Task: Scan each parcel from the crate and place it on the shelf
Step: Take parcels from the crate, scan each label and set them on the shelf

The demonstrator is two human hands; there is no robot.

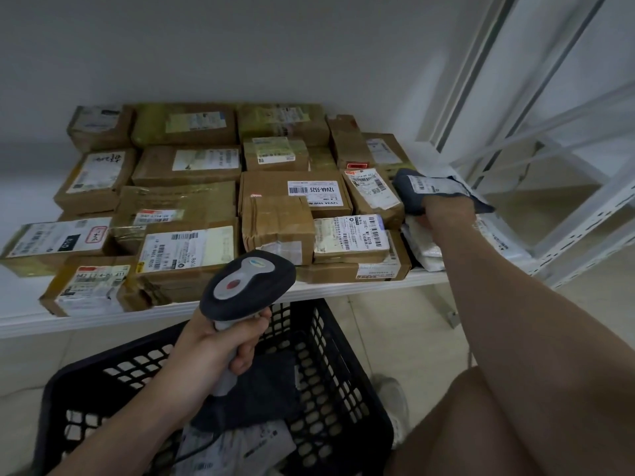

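Shelf (343, 291) crowded with boxes (275, 187), little room at right end. My right hand (446, 211) clamped on grey parcel (433, 185), over white bags (422, 247) near edge. Left hand (220, 341) gripping scanner (251, 283) above crate (330, 355). Risk: parcel slides off slick bags, drops past shelf edge.

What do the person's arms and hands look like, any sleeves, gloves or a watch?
The left forearm and right forearm are bare, with no sleeves in view. The left hand and right hand wear no gloves, and neither wrist shows a watch or band. No cables or markings on them.
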